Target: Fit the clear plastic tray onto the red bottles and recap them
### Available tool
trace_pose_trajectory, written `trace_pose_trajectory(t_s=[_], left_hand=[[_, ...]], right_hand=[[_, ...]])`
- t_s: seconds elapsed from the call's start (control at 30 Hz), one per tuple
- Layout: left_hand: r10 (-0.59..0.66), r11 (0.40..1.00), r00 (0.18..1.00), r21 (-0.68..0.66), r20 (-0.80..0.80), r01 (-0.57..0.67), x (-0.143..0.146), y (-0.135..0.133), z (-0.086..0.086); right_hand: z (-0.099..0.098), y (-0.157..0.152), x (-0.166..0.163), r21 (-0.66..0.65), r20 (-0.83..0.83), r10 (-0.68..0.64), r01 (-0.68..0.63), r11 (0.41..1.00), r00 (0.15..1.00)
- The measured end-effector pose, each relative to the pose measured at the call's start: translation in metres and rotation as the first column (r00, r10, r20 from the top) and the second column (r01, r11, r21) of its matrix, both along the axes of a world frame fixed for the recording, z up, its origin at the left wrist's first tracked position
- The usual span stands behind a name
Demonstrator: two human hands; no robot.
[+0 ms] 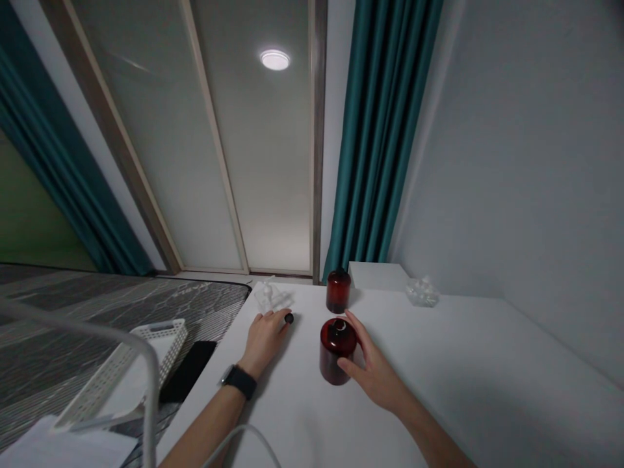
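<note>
A dark red-brown glass bottle (334,364) stands upright on the white table (385,429). My right hand (373,370) curves around its right side, thumb in front and fingers behind. Off to the left, my left hand (266,335), with a dark watch on the wrist, has its fingers closed on a small round black cap (289,318). Crumpled clear plastic (267,296) lies just beyond those fingers. Behind the first bottle stands a second dark red bottle (338,292) with a black top.
A white box (377,276) and a crumpled clear plastic bag (422,292) sit at the table's far side. To the left are a white perforated basket (131,364), a black flat object (190,372) and white sheets (63,445). A pale curved tube (151,377) crosses the lower left foreground.
</note>
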State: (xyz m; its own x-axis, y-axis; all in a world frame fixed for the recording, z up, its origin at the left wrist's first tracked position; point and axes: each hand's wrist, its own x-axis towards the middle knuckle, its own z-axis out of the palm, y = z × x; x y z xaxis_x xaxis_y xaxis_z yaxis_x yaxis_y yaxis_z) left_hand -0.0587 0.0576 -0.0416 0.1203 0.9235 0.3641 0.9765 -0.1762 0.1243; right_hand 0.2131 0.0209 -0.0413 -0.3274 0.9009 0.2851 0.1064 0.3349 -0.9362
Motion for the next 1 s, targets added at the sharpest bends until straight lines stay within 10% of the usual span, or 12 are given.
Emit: trace_pose_trajectory(t_s=[0.37,0.57,1.0], left_hand=[[0.041,0.999,0.999,-0.029,-0.005,-0.041,-0.003,0.005,-0.007],[-0.151,0.988,0.985,0.058,0.088,0.146,0.002,0.003,-0.008],[-0.633,0.719,0.768,0.443,0.097,0.536,0.062,-0.044,0.009]], right_hand=[[-0.004,0.002,-0.001,-0.003,-0.011,-0.001,0.001,1.000,1.000],[0.000,0.000,-0.002,0.002,-0.013,0.003,-0.002,1.000,1.000],[0.011,-0.002,0.002,0.077,0.002,0.076,-0.076,0.994,0.997]])
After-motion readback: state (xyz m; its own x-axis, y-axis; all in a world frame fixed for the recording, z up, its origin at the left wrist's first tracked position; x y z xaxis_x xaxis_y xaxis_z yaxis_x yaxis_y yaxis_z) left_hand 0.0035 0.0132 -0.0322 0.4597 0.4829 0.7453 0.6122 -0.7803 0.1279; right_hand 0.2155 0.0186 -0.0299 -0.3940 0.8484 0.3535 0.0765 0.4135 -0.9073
